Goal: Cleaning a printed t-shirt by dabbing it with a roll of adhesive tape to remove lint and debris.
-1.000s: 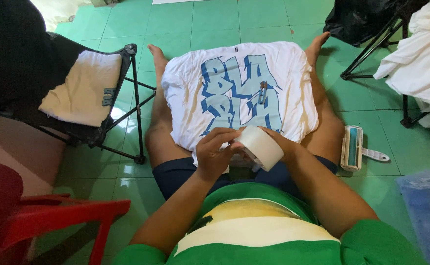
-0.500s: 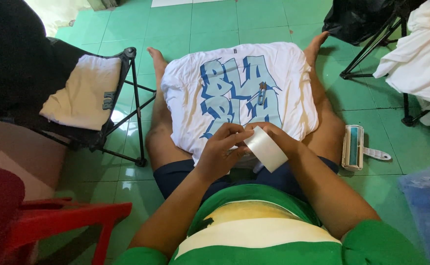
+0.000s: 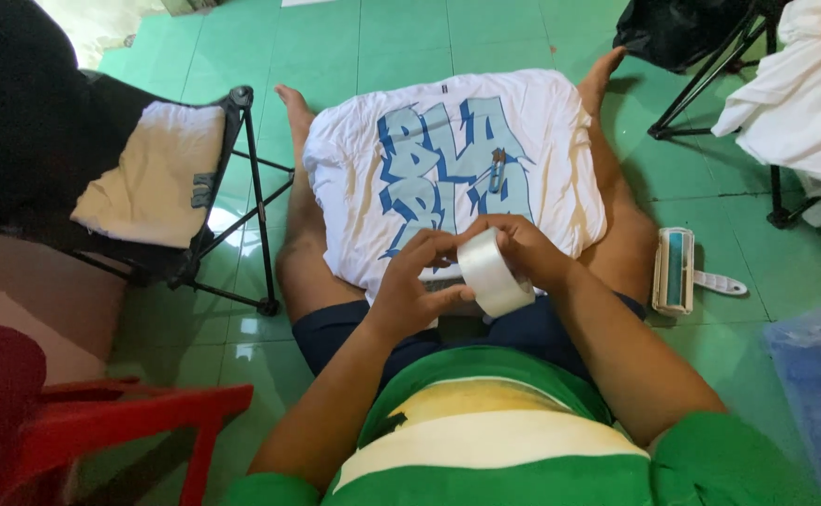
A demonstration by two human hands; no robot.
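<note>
I sit on a green tiled floor with my legs stretched out. A folded white T-shirt with blue graffiti lettering lies across my legs, and a small dark clip-like object rests on its print. Both hands hold a roll of clear tape above my lap. My right hand grips the roll from behind. My left hand touches its front edge with the fingertips.
A lint roller lies on the floor beside my right thigh. A black folding chair with a cream cloth stands at left, a red plastic chair at bottom left. White cloth hangs on a black stand at right; blue plastic lies at lower right.
The roll has turned slightly in my hands and my left fingers have shifted along its edge. The hands stay over my lap.
</note>
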